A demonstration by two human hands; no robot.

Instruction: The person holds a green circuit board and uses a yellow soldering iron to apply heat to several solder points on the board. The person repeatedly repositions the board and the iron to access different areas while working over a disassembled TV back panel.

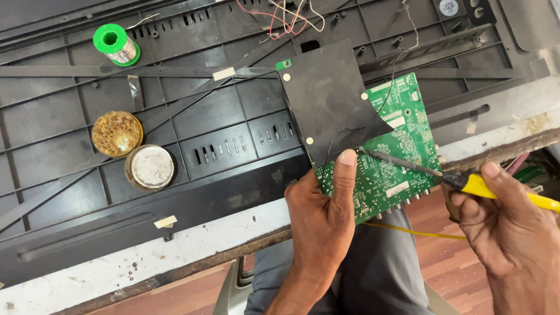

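circuit board (382, 169) looks light, stiff and fragile; your left hand (318, 213) pinches its lower edge, thumb on top, while your right hand (501, 224) grips the soldering iron (466, 182) by its yellow handle.

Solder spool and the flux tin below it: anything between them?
Nothing sits between the solder spool and the flux tin; the head view shows only the ribbed black panel with a thin bar crossing it.

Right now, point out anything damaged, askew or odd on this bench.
A black sheet sits skewed over the green circuit board, one corner peeling up. Loose red and white wires tangle on the black back panel. The bench edge is chipped.
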